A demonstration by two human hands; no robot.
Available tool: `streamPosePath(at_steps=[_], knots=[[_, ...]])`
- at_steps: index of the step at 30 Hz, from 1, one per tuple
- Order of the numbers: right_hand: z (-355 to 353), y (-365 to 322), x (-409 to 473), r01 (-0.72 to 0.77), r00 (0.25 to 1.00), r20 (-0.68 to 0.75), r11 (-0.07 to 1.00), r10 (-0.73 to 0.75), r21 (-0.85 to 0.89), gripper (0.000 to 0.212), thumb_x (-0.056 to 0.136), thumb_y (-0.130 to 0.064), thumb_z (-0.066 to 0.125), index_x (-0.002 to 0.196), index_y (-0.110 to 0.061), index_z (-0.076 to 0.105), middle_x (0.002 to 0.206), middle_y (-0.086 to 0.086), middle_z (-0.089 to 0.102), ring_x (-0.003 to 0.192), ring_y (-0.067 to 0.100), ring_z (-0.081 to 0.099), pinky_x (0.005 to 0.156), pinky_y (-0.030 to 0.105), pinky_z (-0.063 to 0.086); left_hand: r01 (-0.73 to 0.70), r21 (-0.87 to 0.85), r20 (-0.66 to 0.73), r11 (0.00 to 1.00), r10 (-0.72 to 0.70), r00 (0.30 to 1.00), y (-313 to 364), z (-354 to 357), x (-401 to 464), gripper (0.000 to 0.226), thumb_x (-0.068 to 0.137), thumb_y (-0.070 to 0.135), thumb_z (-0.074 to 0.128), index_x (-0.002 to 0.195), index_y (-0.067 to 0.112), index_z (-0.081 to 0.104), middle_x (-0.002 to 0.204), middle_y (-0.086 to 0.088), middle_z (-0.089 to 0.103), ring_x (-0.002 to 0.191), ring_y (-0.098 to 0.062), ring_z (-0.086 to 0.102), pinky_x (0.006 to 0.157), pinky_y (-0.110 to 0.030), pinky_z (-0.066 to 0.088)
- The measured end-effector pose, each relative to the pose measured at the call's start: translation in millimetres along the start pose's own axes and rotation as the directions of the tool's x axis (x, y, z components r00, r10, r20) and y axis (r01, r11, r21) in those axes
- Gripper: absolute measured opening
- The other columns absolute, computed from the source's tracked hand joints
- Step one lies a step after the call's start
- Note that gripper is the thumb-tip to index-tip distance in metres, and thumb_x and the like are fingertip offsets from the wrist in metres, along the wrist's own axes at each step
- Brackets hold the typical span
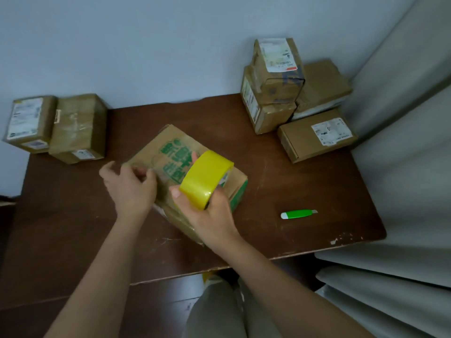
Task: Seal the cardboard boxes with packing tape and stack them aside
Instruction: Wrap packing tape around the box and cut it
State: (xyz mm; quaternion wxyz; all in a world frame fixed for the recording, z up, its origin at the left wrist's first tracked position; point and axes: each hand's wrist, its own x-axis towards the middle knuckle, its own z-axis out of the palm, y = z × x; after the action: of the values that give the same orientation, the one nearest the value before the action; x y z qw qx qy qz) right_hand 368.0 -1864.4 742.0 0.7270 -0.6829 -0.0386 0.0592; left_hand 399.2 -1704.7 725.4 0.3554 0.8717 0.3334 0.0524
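Note:
A cardboard box with green print (170,152) lies tilted at the middle of the brown table (305,186). My right hand (207,213) grips a yellow roll of packing tape (206,179) just above the box's near right part. My left hand (129,184) rests at the box's left edge with its fingers curled; whether they pinch the tape's end I cannot tell. The box's near corner is hidden behind my right hand.
A green utility knife (299,213) lies on the table to the right. Several stacked boxes (275,84) stand at the back right corner, and a flat box (317,135) lies in front of them. Two boxes (56,128) sit at the back left edge.

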Motion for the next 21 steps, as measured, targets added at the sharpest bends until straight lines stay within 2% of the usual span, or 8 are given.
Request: streamPosePath(at_steps=[3,5,6,10,13,15,18,21], knots=[[3,-1,-7,-0.011,1.000,0.026,1.000,0.011,-0.002,0.066,0.088,-0.032,0.073,0.143,-0.051,0.040,0.092,0.006,0.073,0.090,0.023,0.069,0.092,0.031,0.053,0.109,0.122,-0.014,0.987,-0.108,0.994,11,15,18,0.053,0.098,0.040,0.046,0.143,0.015,0.036,0.161,-0.014,0.012,0.145,-0.042,0.015,0.117,-0.061,0.012],[-1,0,-9,-0.048,0.993,0.105,0.999,0.046,0.016,0.072,0.090,-0.007,0.072,0.152,-0.020,0.037,0.090,-0.010,0.075,0.090,0.005,0.070,0.086,0.012,0.047,0.100,0.160,-0.029,0.982,-0.096,0.995,12,30,16,0.064,0.099,0.051,0.035,0.154,0.020,0.022,0.163,-0.015,0.008,0.142,-0.048,0.017,0.115,-0.058,0.017],[-4,1,-8,-0.046,0.991,0.125,0.999,0.045,0.005,0.072,0.090,-0.003,0.072,0.152,-0.013,0.037,0.090,-0.016,0.075,0.091,-0.002,0.069,0.086,0.009,0.045,0.072,0.176,-0.043,0.982,-0.065,0.997,11,33,13,0.066,0.099,0.055,0.033,0.155,0.020,0.022,0.162,-0.017,0.011,0.138,-0.049,0.022,0.112,-0.054,0.021],[-19,0,-3,-0.032,0.994,0.107,0.999,0.034,-0.020,0.080,0.087,-0.010,0.077,0.148,-0.041,0.036,0.100,0.004,0.077,0.102,0.011,0.070,0.094,0.018,0.046,-0.019,0.208,-0.048,0.978,0.029,0.998,1,32,17,0.067,0.098,0.058,0.035,0.148,0.014,0.032,0.146,-0.022,0.032,0.127,-0.049,0.031,0.109,-0.052,0.022],[-23,-9,6,-0.081,0.996,0.046,0.996,0.079,0.040,0.084,0.085,-0.007,0.077,0.152,-0.026,0.030,0.103,-0.001,0.077,0.106,0.010,0.069,0.093,0.023,0.051,-0.040,0.220,-0.030,0.975,0.047,0.998,-1,31,19,0.069,0.097,0.061,0.035,0.148,0.014,0.032,0.144,-0.021,0.032,0.125,-0.049,0.030,0.109,-0.054,0.023],[-41,-10,28,-0.089,0.992,-0.080,0.992,0.096,0.085,0.082,0.085,-0.001,0.075,0.153,-0.017,0.032,0.097,-0.005,0.077,0.098,0.007,0.070,0.087,0.021,0.052,-0.052,0.224,-0.014,0.973,0.056,0.998,-1,31,18,0.070,0.096,0.062,0.035,0.148,0.015,0.032,0.145,-0.019,0.032,0.126,-0.049,0.030,0.109,-0.054,0.023],[-72,-9,64,-0.077,0.987,-0.142,0.996,0.071,-0.042,0.071,0.083,-0.006,0.079,0.146,-0.003,0.046,0.096,-0.009,0.077,0.096,0.010,0.071,0.095,0.037,0.055,-0.071,0.250,-0.016,0.966,0.077,0.997,-3,31,20,0.069,0.097,0.061,0.036,0.147,0.014,0.033,0.142,-0.020,0.034,0.124,-0.048,0.033,0.111,-0.055,0.022],[-82,-6,73,-0.094,0.990,-0.115,0.992,0.085,-0.079,0.079,0.083,-0.004,0.079,0.151,-0.010,0.040,0.100,-0.005,0.077,0.097,0.010,0.071,0.088,0.030,0.056,-0.082,0.254,-0.026,0.964,0.091,0.995,-2,32,19,0.067,0.097,0.058,0.038,0.146,0.012,0.036,0.140,-0.021,0.037,0.122,-0.046,0.036,0.110,-0.054,0.022]])
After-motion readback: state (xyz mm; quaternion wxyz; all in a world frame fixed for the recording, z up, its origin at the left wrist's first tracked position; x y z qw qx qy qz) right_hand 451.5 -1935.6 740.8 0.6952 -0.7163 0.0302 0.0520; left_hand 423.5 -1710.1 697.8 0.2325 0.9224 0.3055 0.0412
